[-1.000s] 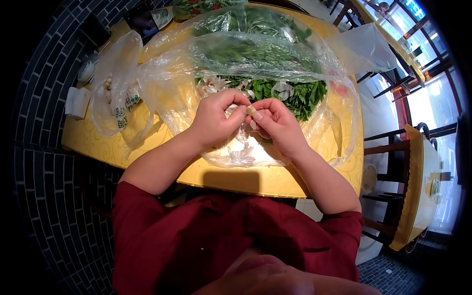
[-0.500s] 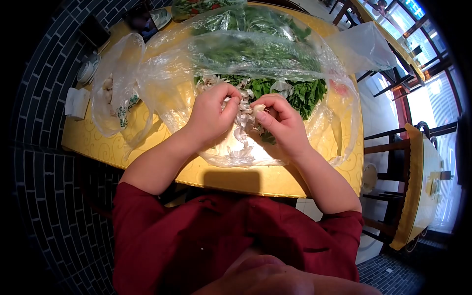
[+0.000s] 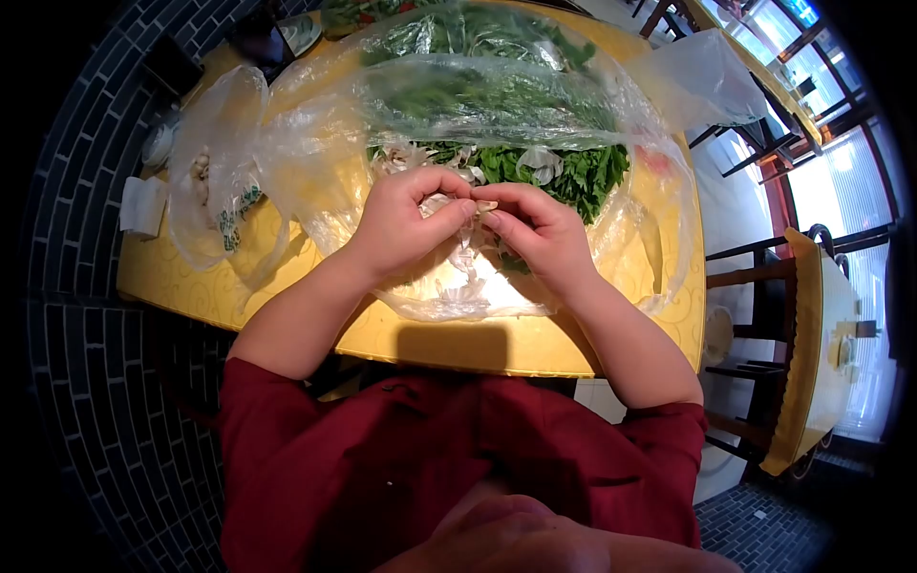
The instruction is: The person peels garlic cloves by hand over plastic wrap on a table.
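Note:
A small pale garlic clove (image 3: 486, 206) is pinched in the fingertips of my right hand (image 3: 546, 237). My left hand (image 3: 406, 227) has thumb and forefinger closed against the clove's near end, so the two hands almost meet. Papery garlic skins (image 3: 466, 264) lie beneath them on a clear plastic bag (image 3: 420, 304). Just beyond my fingers is a heap of green leafy herbs (image 3: 585, 181), partly covered by the bag, with more skins (image 3: 401, 156) at its left.
A yellow-clothed table (image 3: 564, 361) bears everything. On its left stand a thin bag with garlic (image 3: 201, 181) and a white tissue pack (image 3: 143, 205). A dark screen (image 3: 258, 40) and a plate (image 3: 301, 34) are behind. Brick wall (image 3: 91, 258) rises left; another table (image 3: 812, 372) stands right.
My left hand has moved right, from apart to touching the clove. The right hand has shifted slightly left, bringing the clove between both hands. The view has tilted a little.

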The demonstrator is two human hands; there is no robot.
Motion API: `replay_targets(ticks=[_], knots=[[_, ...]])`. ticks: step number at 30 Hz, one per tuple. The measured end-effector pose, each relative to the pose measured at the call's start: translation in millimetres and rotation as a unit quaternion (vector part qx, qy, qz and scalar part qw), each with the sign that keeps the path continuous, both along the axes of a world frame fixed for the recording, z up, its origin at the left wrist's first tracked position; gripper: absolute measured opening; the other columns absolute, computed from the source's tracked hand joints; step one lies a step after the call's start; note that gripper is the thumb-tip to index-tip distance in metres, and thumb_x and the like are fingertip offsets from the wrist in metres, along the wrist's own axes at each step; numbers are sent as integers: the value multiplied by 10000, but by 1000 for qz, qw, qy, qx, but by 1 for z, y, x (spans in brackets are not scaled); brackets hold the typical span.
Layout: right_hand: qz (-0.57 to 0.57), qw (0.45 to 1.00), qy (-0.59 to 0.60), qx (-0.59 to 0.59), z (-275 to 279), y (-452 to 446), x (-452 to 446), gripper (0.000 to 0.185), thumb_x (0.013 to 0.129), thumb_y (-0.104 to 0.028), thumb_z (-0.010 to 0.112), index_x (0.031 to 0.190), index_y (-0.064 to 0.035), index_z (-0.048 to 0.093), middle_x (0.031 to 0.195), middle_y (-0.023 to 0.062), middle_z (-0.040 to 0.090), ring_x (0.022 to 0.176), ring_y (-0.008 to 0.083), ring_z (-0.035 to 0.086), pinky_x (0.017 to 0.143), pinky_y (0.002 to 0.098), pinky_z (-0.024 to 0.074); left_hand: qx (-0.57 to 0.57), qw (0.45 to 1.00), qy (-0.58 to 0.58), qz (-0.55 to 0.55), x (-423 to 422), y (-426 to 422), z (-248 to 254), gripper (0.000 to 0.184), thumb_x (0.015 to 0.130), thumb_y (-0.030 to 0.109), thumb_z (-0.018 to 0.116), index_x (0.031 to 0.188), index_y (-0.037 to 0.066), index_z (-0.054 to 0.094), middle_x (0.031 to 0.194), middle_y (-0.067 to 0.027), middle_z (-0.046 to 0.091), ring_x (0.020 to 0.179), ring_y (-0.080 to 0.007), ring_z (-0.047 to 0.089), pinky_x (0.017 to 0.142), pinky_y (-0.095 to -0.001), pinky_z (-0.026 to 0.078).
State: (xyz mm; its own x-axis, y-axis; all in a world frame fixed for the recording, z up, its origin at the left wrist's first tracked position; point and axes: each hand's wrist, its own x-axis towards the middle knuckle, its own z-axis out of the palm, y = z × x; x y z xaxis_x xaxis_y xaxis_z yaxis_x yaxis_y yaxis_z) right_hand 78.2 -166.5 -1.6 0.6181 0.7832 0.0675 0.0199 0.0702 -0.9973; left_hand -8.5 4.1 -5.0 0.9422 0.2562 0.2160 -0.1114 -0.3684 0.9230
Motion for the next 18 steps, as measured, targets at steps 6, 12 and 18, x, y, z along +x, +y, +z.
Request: replay_targets(ticks=[6, 12, 18], knots=[[-31, 988, -148, -17, -10, 2, 3, 250, 812, -45, 621, 1059, -78, 641, 886, 67, 619, 805, 164, 593, 693, 275, 479, -16, 999, 30, -8, 2, 2, -2, 190, 753, 155, 676, 884, 18, 680, 841, -70, 672, 792, -127, 617, 731, -266, 476], [-32, 955, -292, -33, -10, 1, 5, 256, 779, -51, 635, 1032, -85, 646, 873, 103, 608, 824, 257, 589, 727, 330, 477, -25, 998, 56, -21, 0, -3, 6, 215, 748, 166, 679, 901, 15, 684, 841, -73, 675, 789, -111, 617, 726, -262, 477], [-33, 947, -316, -41, -8, 0, 4, 235, 781, -62, 639, 1015, -80, 640, 858, 112, 599, 792, 269, 586, 698, 335, 477, -50, 995, 79, -27, 0, -2, 4, 213, 751, 154, 655, 912, 18, 688, 840, -68, 678, 783, -106, 614, 722, -258, 478]])
